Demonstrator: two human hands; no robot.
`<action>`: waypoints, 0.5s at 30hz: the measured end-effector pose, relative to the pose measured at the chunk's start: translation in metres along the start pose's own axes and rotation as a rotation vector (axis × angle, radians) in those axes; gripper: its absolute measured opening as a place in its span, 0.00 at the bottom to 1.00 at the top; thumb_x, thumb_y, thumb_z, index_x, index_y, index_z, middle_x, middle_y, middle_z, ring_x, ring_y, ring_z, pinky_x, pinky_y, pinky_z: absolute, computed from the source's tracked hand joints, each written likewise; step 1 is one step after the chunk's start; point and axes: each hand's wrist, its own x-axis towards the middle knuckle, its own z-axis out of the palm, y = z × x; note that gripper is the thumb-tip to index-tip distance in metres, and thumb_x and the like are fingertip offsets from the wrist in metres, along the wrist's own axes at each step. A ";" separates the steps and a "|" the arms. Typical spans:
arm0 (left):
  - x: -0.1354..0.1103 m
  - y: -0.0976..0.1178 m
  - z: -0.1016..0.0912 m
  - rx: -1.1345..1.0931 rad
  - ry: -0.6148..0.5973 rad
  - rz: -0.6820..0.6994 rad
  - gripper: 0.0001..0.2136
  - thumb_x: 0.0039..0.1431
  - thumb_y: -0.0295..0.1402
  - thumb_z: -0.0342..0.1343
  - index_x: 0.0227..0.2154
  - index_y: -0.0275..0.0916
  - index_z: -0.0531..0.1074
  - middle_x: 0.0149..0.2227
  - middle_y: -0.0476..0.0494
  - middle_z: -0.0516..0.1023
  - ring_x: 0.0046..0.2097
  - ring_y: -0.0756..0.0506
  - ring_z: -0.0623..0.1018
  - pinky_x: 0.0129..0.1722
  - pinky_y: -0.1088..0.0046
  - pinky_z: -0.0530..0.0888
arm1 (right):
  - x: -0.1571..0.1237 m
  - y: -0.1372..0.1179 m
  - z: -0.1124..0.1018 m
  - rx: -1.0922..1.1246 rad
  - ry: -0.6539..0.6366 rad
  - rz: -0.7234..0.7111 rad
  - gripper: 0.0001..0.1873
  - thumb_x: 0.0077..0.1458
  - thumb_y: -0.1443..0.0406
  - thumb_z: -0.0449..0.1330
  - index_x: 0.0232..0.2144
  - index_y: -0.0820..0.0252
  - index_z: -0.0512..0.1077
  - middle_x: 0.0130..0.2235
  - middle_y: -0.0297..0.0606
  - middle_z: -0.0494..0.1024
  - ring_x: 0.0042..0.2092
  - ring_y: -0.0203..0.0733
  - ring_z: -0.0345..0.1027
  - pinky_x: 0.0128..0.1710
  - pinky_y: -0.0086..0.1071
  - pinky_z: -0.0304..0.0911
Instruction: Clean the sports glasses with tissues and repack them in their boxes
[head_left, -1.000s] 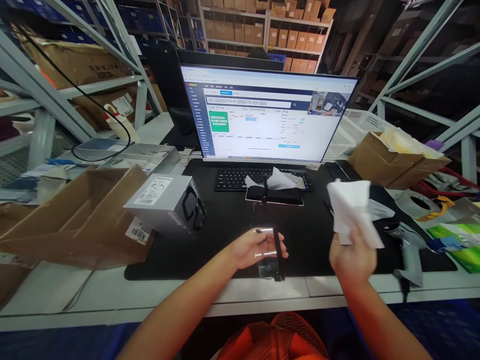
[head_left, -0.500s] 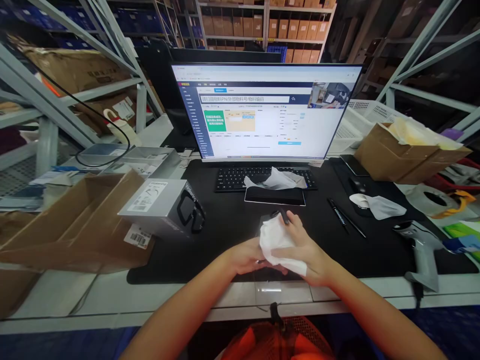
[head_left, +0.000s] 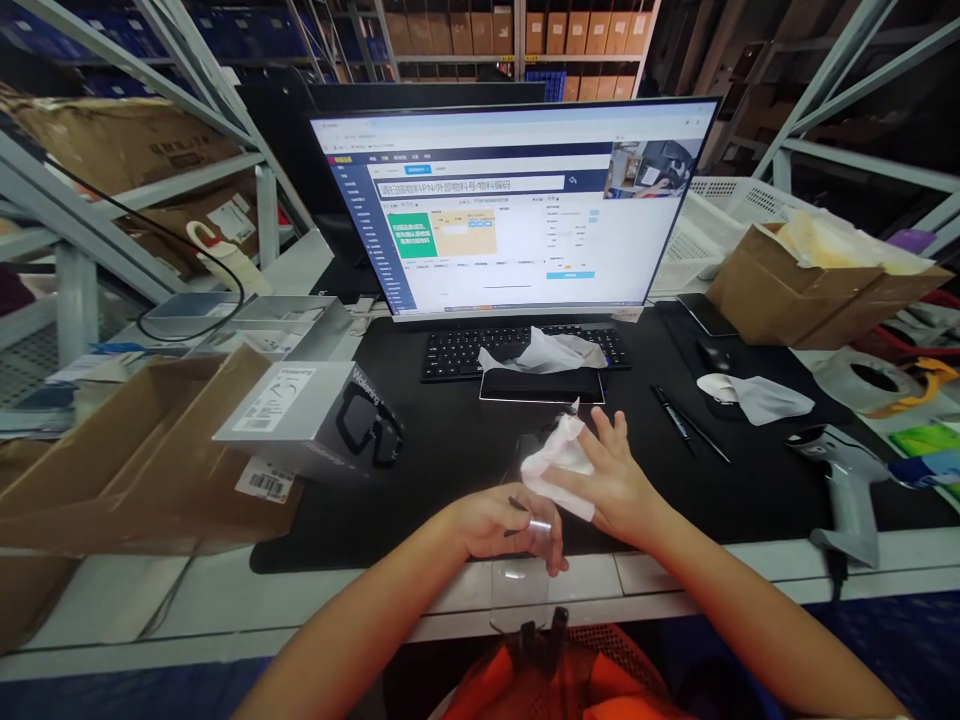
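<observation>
My left hand (head_left: 506, 525) is closed on a pair of glasses (head_left: 519, 580) with clear lenses and dark arms, held over the table's front edge. My right hand (head_left: 611, 480) presses a white cloth (head_left: 555, 458) against the upper part of the glasses, thumb under the cloth and fingers partly stretched. On the black desk mat (head_left: 450, 450) to the left lies a grey product box (head_left: 300, 410) with a picture of dark glasses on its end. A black case (head_left: 541, 385) with a crumpled white cloth on it sits before the keyboard (head_left: 450, 350).
A monitor (head_left: 510, 200) stands behind the keyboard. An open cardboard box (head_left: 127, 470) lies at the left. To the right are a pen (head_left: 679, 420), a cloth over a mouse (head_left: 750, 398), a barcode scanner (head_left: 840, 480), a tape roll (head_left: 870, 380) and another cardboard box (head_left: 810, 290).
My right hand brought the white cloth in from the right and laid it on the glasses. Both hands and the glasses have since moved closer to me.
</observation>
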 end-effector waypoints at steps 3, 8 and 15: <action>0.001 -0.002 0.002 -0.032 -0.013 -0.008 0.22 0.41 0.45 0.73 0.34 0.31 0.81 0.30 0.36 0.83 0.32 0.40 0.81 0.49 0.56 0.73 | 0.002 0.001 -0.001 -0.034 0.028 0.037 0.25 0.58 0.69 0.63 0.55 0.40 0.74 0.75 0.30 0.30 0.74 0.63 0.24 0.68 0.67 0.26; 0.002 -0.003 0.004 -0.056 0.002 0.011 0.22 0.43 0.44 0.72 0.35 0.30 0.81 0.30 0.36 0.83 0.33 0.41 0.82 0.49 0.56 0.73 | 0.003 0.001 -0.001 -0.055 0.058 0.108 0.26 0.60 0.68 0.61 0.58 0.38 0.72 0.75 0.29 0.30 0.74 0.61 0.22 0.67 0.68 0.23; 0.005 -0.003 0.000 -0.093 0.066 0.148 0.20 0.47 0.41 0.71 0.38 0.29 0.81 0.33 0.35 0.83 0.35 0.40 0.82 0.52 0.55 0.72 | 0.002 0.013 0.003 0.377 0.448 0.685 0.24 0.69 0.64 0.48 0.64 0.45 0.64 0.71 0.38 0.55 0.71 0.55 0.49 0.68 0.61 0.48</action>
